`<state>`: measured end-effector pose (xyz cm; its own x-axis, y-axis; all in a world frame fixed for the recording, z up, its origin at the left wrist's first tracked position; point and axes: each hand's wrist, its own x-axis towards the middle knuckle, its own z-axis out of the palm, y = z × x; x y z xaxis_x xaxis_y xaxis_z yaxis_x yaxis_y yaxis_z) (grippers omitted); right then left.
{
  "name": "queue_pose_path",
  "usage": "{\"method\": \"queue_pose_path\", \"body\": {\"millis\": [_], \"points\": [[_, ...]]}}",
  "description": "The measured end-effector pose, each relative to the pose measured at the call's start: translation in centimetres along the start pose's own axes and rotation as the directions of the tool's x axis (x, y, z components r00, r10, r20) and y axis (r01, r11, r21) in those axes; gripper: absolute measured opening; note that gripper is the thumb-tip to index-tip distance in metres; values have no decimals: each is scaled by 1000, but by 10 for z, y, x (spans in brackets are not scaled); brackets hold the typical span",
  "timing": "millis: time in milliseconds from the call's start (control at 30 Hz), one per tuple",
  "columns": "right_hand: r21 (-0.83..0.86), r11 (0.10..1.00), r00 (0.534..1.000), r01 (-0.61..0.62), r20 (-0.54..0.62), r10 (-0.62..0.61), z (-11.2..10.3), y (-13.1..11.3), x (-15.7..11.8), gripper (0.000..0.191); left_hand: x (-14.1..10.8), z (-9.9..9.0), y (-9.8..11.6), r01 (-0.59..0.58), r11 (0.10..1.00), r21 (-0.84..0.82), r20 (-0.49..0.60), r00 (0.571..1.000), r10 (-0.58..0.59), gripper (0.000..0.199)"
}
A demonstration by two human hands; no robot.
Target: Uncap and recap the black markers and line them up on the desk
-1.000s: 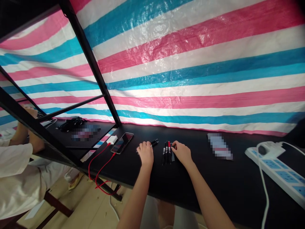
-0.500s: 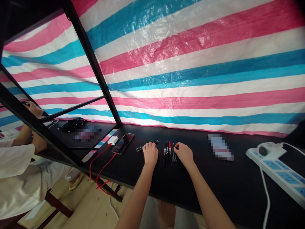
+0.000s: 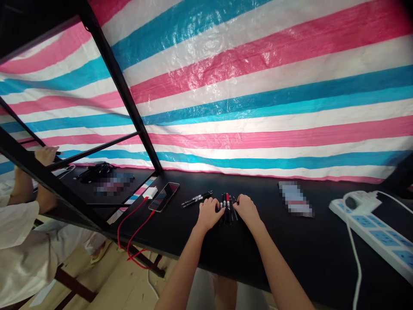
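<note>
On the black desk [image 3: 193,230], a row of several pens [image 3: 228,208], one with a red top, lies between my two hands. My left hand [image 3: 208,212] rests at the row's left side, thumb and fingers apart and curved around that edge. At the right side, my right hand [image 3: 248,207] touches the row with its fingertips; its fingers are bent and partly hidden. The pens lie on the desk between the hands. More black pens [image 3: 196,199] lie slantwise just beyond my left hand.
A phone [image 3: 164,197] with a red cable and a white charger [image 3: 150,192] lie left. To the right are a blurred-out packet [image 3: 295,199] and a white power strip [image 3: 376,232]. Past the black frame [image 3: 119,86], a person [image 3: 29,232] sits at far left.
My left hand has moved right, off the slanted pens and against the row. The row is squeezed closer together, and my right hand has shifted slightly left.
</note>
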<state>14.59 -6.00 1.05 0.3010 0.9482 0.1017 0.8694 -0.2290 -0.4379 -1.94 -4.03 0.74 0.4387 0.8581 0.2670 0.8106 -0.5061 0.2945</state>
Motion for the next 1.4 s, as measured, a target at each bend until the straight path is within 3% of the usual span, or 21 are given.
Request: {"method": "queue_pose_path", "body": {"millis": [533,733,900,1000,1133,1233,1400], "points": [[-158,987,998,36,-49,-44,-7,-7,-7,15,3,-7,3,80,997,-2,56,995,-80,10],[-10,999,998,-53,24,54,-12,-6,-4,26,3,-2,-3,105,992,-70,-4,994,-106,10],[280,955,993,-95,-34,109,-14,0,2,28,4,1,-9,106,990,-96,-53,992,-112,12],[559,828,991,-46,-77,107,-10,5,9,29,4,0,-10,91,993,-80,-116,988,-100,14],[862,507,984,-12,-79,158,-5,9,15,33,3,-4,-9,76,993,-91,-207,974,-93,13],[950,313,976,-1,-67,207,-6,10,16,34,3,-8,-5,55,993,-103,-264,961,-81,12],[988,157,968,1,-40,246,-13,10,15,33,2,-13,-2,13,991,-135,-287,957,-52,10]]}}
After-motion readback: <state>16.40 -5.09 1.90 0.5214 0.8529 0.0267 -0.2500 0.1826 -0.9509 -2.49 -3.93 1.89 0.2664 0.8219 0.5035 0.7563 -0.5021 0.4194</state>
